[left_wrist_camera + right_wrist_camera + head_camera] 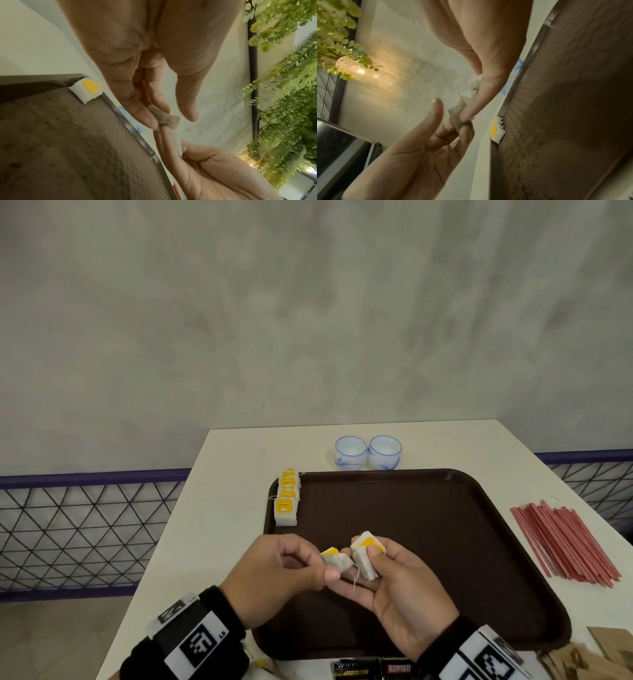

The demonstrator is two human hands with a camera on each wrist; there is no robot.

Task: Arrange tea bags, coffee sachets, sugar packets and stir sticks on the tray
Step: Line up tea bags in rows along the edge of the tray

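Left hand (pixel 279 568) pinches one tea bag (pixel 335 559); right hand (pixel 394 583) grips small stack (pixel 368 556), both above tray (pixel 479 559) near edge. Bags look light, soft, crushable: grip by edges, mind strings.

A grey mottled wall (pixel 308 302) rises behind the white table (pixel 212 508), beside a purple-railed mesh fence (pixel 85 525)

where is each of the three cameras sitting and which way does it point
Head: worn on the head, looking forward and down at the tray; both hands and wristbands show.
Left wrist: looks along the left hand to its fingertips pinching a tea bag; the right hand shows too.
Right wrist: looks along the right hand at the tea bags it holds; the left hand shows.
Shared: both wrist views catch the tea bag row at the tray's edge.
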